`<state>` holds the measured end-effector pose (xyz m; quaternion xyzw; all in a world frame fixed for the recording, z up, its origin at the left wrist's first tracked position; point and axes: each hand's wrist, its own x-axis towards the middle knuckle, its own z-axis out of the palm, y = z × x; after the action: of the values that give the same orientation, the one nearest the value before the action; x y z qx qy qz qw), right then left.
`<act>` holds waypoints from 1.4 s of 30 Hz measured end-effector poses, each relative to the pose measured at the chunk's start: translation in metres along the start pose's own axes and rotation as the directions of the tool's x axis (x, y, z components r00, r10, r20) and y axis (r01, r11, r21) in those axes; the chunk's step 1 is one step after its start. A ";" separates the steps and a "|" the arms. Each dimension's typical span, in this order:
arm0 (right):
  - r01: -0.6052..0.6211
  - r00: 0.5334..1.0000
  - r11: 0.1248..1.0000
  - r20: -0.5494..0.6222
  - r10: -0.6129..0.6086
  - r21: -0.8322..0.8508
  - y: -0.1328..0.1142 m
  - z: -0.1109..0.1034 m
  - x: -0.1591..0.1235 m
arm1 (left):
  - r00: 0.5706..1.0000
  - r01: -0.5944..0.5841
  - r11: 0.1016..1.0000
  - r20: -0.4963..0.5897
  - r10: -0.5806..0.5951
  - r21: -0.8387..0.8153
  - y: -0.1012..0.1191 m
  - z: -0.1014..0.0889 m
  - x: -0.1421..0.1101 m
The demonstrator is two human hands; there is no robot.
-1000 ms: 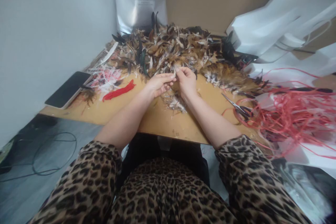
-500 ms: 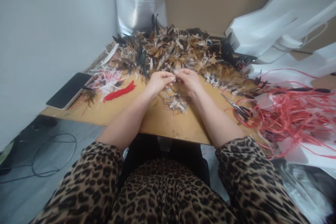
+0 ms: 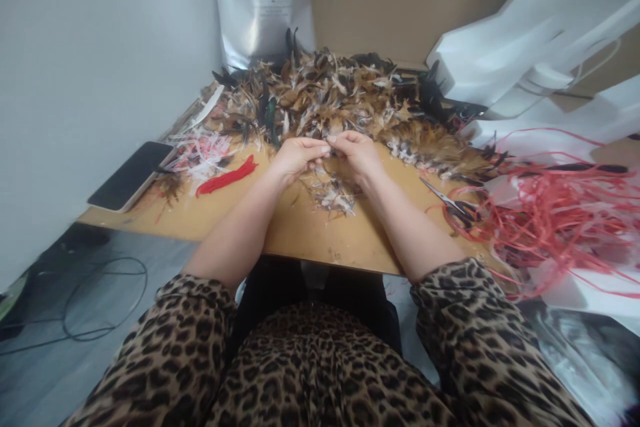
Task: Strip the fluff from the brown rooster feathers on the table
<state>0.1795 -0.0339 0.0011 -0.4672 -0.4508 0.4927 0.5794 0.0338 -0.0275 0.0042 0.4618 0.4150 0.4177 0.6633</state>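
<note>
My left hand (image 3: pixel 300 157) and my right hand (image 3: pixel 357 155) meet fingertip to fingertip over the middle of the table (image 3: pixel 310 233). Both are closed in a pinch; whatever lies between the fingertips is too small to make out. Just beyond them spreads a large heap of brown, black and white feathers (image 3: pixel 330 90). Below my hands lies a small clump of whitish feather scraps (image 3: pixel 336 197). To the right, a row of brown feathers with white quill ends (image 3: pixel 440 147) rests on the tabletop.
A bundle of red thread (image 3: pixel 227 175), pink and white strips (image 3: pixel 200 150) and a phone (image 3: pixel 130 177) lie at left. Scissors (image 3: pixel 453 202) sit at right beside tangled red cords (image 3: pixel 560 220). Behind stand a silver bag (image 3: pixel 267 27) and white plastic sheeting (image 3: pixel 500 40).
My right hand has shifted slightly right and turned, its wrist now farther from the left. The fingertips stay together in a pinch. The surroundings look the same.
</note>
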 end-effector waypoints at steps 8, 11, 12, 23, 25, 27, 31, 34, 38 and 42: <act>0.017 1.000 0.999 -0.007 -0.017 0.044 0.009 0.008 -0.003 | 1.000 -0.003 1.000 -0.002 0.003 0.002 -0.004 0.000 0.002; -0.002 1.000 1.000 0.025 0.002 0.003 0.009 0.006 -0.001 | 1.000 -0.018 1.000 -0.003 0.018 0.014 -0.003 0.000 0.003; -0.002 1.000 1.000 0.029 0.003 -0.027 0.007 0.002 0.002 | 1.000 -0.022 1.000 -0.010 0.023 0.013 -0.003 0.000 0.003; 0.161 0.956 0.687 -0.061 -0.287 -0.709 0.023 -0.092 0.050 | 0.989 -0.070 0.995 -0.131 0.061 -0.068 0.006 -0.003 0.003; 0.147 0.964 0.625 -0.032 -0.266 -0.767 0.024 -0.093 0.049 | 0.989 -0.067 0.995 -0.135 0.057 -0.068 0.005 -0.003 0.003; 0.156 0.969 0.566 0.016 -0.245 -0.810 0.020 -0.090 0.047 | 0.990 -0.066 0.995 -0.129 0.056 -0.075 0.005 -0.003 0.003; 0.285 0.952 0.329 0.225 -0.209 -0.900 0.007 -0.084 0.037 | 0.991 -0.074 0.993 -0.115 0.064 -0.087 0.004 -0.004 0.004; 0.346 0.930 0.146 0.317 -0.188 -0.927 0.004 -0.079 0.031 | 0.993 -0.075 0.994 -0.100 0.067 -0.077 0.003 -0.005 0.005; 0.373 0.917 0.172 0.334 -0.220 -0.912 0.012 -0.073 0.030 | 0.994 -0.075 0.994 -0.083 0.068 -0.075 0.003 -0.005 0.004; 0.311 0.936 0.573 0.138 -0.325 -0.759 0.013 -0.068 0.035 | 0.998 -0.038 0.996 -0.052 0.033 -0.084 0.003 -0.005 0.003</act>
<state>0.2479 -0.0047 -0.0200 -0.5845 -0.6886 0.1370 0.4067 0.0297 -0.0225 0.0056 0.4297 0.4052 0.4583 0.6642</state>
